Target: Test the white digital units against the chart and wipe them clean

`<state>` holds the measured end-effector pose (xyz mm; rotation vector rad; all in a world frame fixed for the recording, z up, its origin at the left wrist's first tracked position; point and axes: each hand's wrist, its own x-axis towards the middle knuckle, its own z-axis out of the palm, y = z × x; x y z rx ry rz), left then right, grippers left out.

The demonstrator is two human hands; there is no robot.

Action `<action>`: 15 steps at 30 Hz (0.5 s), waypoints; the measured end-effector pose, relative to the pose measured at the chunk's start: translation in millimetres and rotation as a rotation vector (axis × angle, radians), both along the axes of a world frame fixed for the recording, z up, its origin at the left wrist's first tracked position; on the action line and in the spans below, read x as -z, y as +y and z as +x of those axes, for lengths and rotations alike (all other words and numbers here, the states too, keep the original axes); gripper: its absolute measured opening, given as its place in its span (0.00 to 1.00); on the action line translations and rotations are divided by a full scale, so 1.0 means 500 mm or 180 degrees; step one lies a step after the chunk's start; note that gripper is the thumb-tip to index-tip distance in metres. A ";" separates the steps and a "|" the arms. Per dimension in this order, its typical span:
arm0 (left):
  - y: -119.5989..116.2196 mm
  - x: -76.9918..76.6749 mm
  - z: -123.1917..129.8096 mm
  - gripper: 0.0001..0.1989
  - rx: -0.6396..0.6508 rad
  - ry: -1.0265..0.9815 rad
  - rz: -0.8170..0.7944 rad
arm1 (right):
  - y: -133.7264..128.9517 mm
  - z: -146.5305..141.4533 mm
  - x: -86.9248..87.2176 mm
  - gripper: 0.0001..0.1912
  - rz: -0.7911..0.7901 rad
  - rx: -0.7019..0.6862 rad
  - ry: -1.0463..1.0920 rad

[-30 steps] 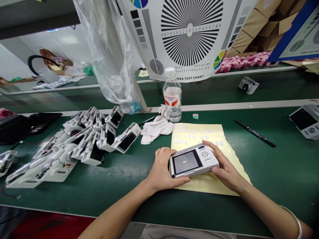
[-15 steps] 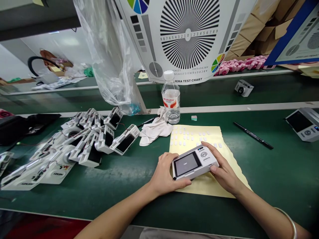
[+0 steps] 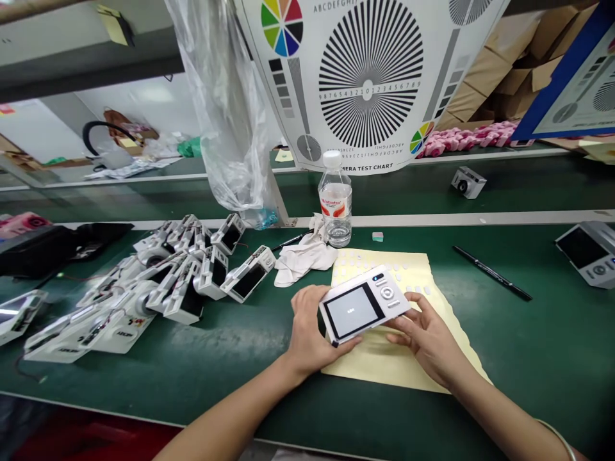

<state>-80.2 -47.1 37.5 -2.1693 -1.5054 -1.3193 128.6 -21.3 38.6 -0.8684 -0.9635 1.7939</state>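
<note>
A silver-white digital camera [image 3: 353, 311] is tilted in the air above the yellow sheet [image 3: 432, 358], its back towards me. Small pale text shows on its lit grey screen, and a blue light glows by its buttons. My left hand [image 3: 307, 333] is closed round the camera's left end, thumb along the bottom edge. At the lower right corner my right hand [image 3: 427, 336] grips it with bent fingers, partly tucked beneath the body. Small white pieces lie in rows on the sheet, some hidden behind the camera.
Several white cameras [image 3: 187, 301] with exposed wires are heaped at left. A water bottle [image 3: 335, 205] and white cloth [image 3: 307, 259] stand behind the sheet. To the right lie a black pen [image 3: 492, 273] and another camera [image 3: 589, 253]. A test chart [image 3: 307, 83] hangs ahead.
The held camera has tilted up, with its screen facing me more fully. My right hand has shifted from its right end down to the lower corner. The head view has tipped upward slightly.
</note>
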 end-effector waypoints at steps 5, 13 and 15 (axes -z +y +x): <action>0.003 0.006 0.000 0.31 -0.0142 0.0220 0.0703 | 0.019 -0.006 0.029 0.18 -0.0130 -0.0048 -0.0062; 0.004 -0.005 -0.007 0.32 -0.0179 0.0524 0.1102 | 0.018 -0.012 0.011 0.13 0.0463 0.0034 -0.0870; 0.004 -0.014 -0.017 0.33 -0.0301 0.0580 0.1290 | 0.018 -0.004 0.004 0.08 0.0874 0.0036 -0.1281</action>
